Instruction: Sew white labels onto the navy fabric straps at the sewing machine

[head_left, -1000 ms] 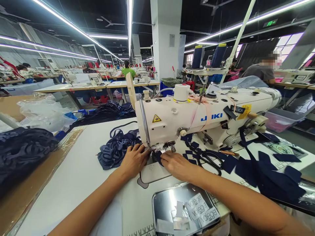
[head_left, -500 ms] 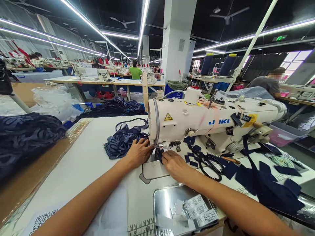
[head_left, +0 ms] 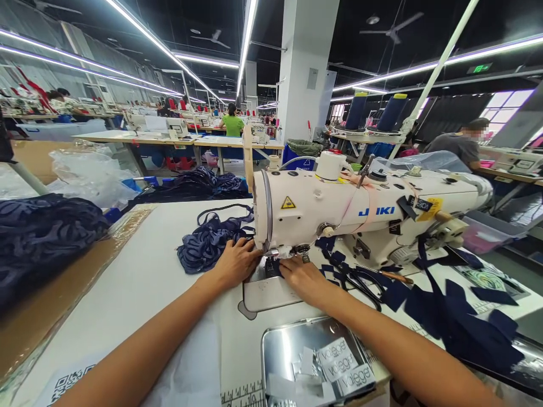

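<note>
A white sewing machine (head_left: pixel 305 200) stands across the table, its needle area low at the left end. Under it lies a small navy fabric piece (head_left: pixel 275 267). My right hand (head_left: pixel 303 281) grips this piece from the right, fingers bent and close together. On the left of the needle area, my left hand (head_left: pixel 237 263) is closed, with its fingertips partly hidden by the machine head; what they hold I cannot make out. Beside that hand is a heap of navy straps (head_left: pixel 201 249).
Black-handled scissors (head_left: pixel 365 285) and navy fabric scraps (head_left: pixel 462 316) lie to the right. In front sits a metal tray (head_left: pixel 275 339) with white labels (head_left: pixel 339 362). More navy material (head_left: pixel 51 243) is piled at left. Other people work farther back.
The right hand and its fingers have moved slightly in toward the needle area, over the navy piece. The left hand stays in nearly the same place. The view has shifted slightly.
</note>
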{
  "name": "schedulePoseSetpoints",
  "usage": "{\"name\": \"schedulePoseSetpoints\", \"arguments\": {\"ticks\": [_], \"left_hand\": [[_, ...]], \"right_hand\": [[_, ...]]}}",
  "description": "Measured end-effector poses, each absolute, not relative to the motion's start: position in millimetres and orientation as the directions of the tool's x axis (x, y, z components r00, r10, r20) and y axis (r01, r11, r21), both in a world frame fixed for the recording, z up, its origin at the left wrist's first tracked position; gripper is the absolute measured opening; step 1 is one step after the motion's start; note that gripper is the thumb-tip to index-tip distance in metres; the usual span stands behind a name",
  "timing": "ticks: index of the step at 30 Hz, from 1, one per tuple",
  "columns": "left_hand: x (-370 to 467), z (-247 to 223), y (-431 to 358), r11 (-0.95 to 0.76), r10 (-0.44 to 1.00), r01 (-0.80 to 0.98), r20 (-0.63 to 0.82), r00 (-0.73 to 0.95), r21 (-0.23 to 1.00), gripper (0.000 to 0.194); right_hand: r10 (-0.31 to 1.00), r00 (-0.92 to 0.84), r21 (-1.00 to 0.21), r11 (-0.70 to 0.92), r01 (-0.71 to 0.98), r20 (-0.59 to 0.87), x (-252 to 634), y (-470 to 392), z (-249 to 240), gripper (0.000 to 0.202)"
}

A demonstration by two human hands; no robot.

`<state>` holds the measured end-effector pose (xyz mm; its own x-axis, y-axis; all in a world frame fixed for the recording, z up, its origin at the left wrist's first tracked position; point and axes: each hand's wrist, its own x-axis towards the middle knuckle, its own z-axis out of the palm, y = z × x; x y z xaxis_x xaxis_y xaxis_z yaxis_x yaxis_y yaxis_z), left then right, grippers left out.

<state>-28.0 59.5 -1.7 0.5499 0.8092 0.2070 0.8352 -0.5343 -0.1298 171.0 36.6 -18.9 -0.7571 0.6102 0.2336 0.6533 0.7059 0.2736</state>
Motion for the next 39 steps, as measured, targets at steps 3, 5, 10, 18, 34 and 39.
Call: {"name": "schedulePoseSetpoints", "arguments": {"ticks": [3,5,10,18,34,39], "left_hand": [[-30,7,58,-0.553,0.821,0.832,0.136,0.554,-0.049,0.029],[-35,17,55,-0.580,0.811,0.815,0.090,0.579,-0.019,0.030],[-71,63,28,-0.478,0.864,0.831,-0.016,0.502,0.283,0.038],[-120,69,-122,-0.193,0.979,0.945,-0.013,0.204,0.264,0.039],[-195,19,-59,0.434,0.899,0.892,-0.006,-0.438,-0.129,0.054],[-194,31,-48,0.397,0.918,0.903,0.091,-0.387,-0.165,0.052]], "right_hand": [[0.594,-0.763,0.275,0.713,0.646,0.254,182,45,-18,0.016],[0.568,-0.763,0.267,0.718,0.643,0.309,187,48,-21,0.016],[0.553,-0.736,0.231,0.715,0.660,0.390,193,43,-34,0.021],[0.508,-0.753,0.212,0.751,0.625,0.419,197,42,-50,0.035],[0.490,-0.745,0.222,0.748,0.626,0.452,193,38,-55,0.034],[0.544,-0.736,0.192,0.736,0.649,0.403,190,34,-43,0.029]]}}
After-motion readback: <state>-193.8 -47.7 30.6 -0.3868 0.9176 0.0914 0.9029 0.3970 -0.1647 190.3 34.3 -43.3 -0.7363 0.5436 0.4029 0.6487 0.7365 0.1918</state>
